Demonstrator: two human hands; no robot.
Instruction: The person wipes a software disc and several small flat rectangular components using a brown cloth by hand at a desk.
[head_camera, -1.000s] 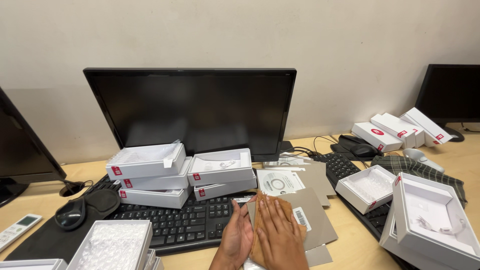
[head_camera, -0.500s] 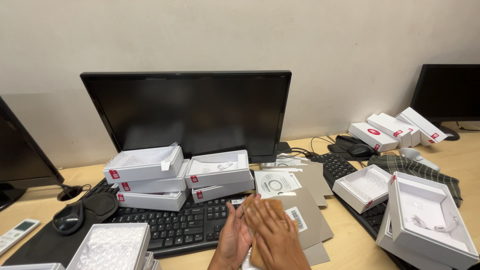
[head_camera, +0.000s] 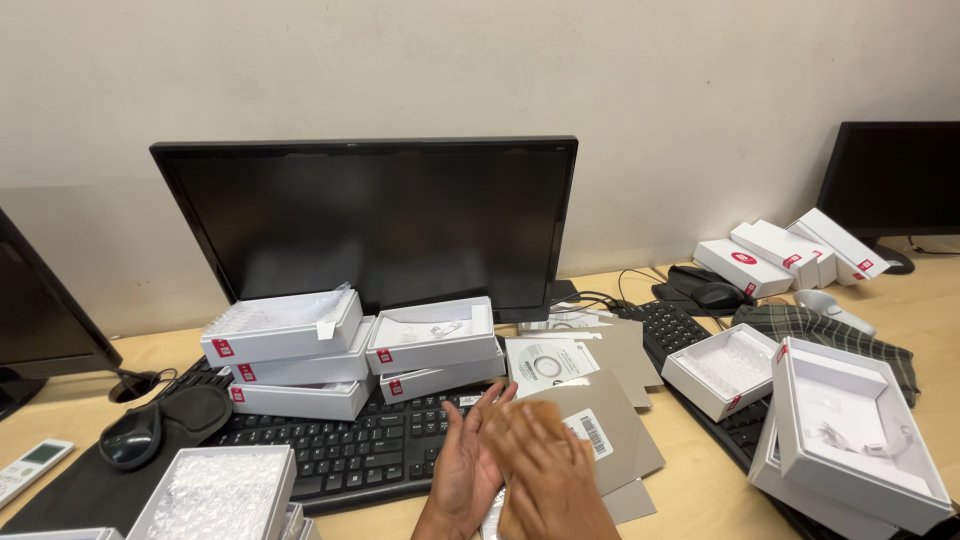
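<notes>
Left hand: palm turned up, fingers spread, under the edge of the brown cloth.
Right hand: flat on top of the cloth, fingers apart, blurred.
Cloth: pressed between both hands, above grey cardboard, beside the keyboard.
</notes>
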